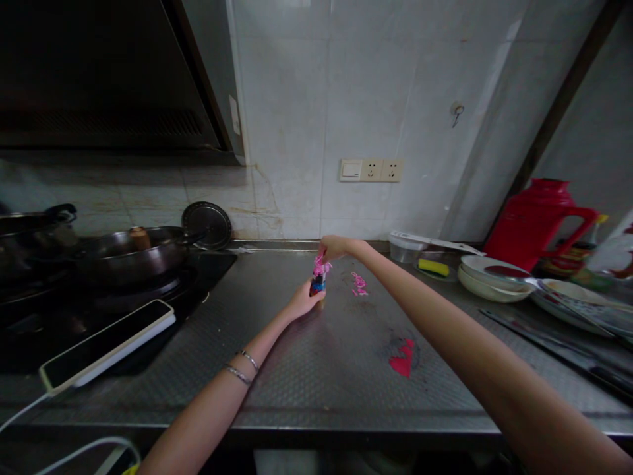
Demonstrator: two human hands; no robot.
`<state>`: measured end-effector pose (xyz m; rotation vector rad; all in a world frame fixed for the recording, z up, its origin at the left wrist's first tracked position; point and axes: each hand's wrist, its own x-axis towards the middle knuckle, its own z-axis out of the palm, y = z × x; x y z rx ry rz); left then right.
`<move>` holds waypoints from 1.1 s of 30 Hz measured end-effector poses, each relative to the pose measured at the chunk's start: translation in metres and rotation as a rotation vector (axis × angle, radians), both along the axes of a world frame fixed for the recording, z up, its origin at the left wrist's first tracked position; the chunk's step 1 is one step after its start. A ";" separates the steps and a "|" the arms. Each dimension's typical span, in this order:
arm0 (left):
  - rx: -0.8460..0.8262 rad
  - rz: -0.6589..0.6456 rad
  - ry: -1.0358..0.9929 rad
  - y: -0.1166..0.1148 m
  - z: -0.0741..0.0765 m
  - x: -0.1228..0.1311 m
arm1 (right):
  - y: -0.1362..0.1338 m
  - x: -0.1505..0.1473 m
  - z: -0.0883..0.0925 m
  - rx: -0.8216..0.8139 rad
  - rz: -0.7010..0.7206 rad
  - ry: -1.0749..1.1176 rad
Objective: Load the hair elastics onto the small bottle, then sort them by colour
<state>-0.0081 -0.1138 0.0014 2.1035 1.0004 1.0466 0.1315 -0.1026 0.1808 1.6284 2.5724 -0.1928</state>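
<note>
My left hand is wrapped round a small clear bottle with dark and blue contents, standing upright over the middle of the metal counter. From above, my right hand pinches pink strands that bunch at the bottle's top. The fingertips are small and partly hidden, so the exact grip is unclear. To the right of the bottle, more pink strands lie loose on the counter. A red, ragged heart-like piece lies nearer the front edge.
On the left are a stove with a pan and a phone on a white block. To the right stand a yellow sponge, stacked bowls, plates and a red thermos. Wall sockets sit behind.
</note>
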 end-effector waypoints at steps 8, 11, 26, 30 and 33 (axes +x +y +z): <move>0.010 0.015 0.023 -0.002 0.003 -0.001 | -0.003 0.005 0.000 0.014 0.044 0.106; 0.004 0.018 0.024 -0.003 0.004 -0.001 | -0.007 0.010 0.004 0.005 0.023 0.124; -0.008 0.025 0.029 -0.004 0.005 0.001 | -0.039 0.031 -0.040 0.456 0.236 0.342; 0.000 0.029 0.043 -0.004 0.005 0.001 | -0.040 0.032 -0.048 0.379 0.190 0.344; 0.014 0.034 0.037 -0.004 0.004 0.001 | -0.038 0.029 -0.043 0.335 0.150 0.364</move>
